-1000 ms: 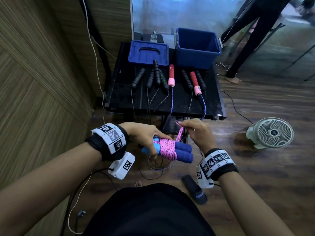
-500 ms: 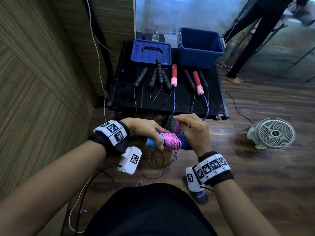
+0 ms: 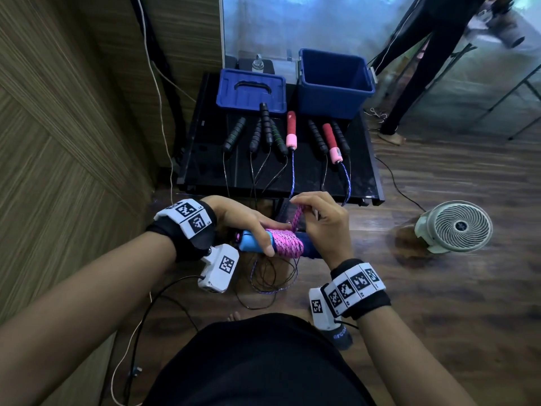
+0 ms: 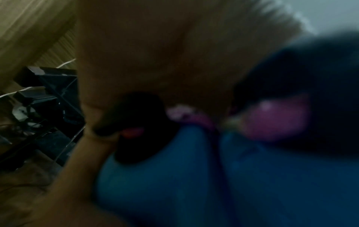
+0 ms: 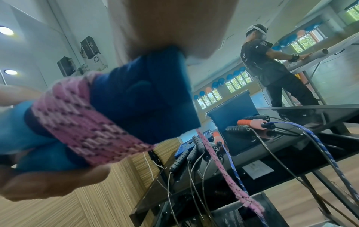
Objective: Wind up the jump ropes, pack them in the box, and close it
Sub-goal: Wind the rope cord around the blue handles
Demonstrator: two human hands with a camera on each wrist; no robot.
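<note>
Left grip [image 3: 243,221] on handles [image 3: 254,241], right grip [image 3: 322,221] pinching rope [image 3: 297,216]

The box [image 3: 335,83] stands at the far right of the counter [image 3: 205,171], with its lid [image 3: 251,90] lying flat just to its left and a bottle [image 3: 257,64] behind the lid. In front of both, a row of jump rope handles [image 3: 291,130] lies side by side on the counter, their ropes [image 3: 292,177] running toward the near edge and hanging over it to the floor [image 3: 439,288]. Nearer than the counter, the left hand [image 3: 243,218] and right hand [image 3: 325,221] meet at a wound rope bundle [image 3: 285,244], left hand on its left end, right hand at its right, and a fan [image 3: 456,227] sits on the floor well to the right.
</note>
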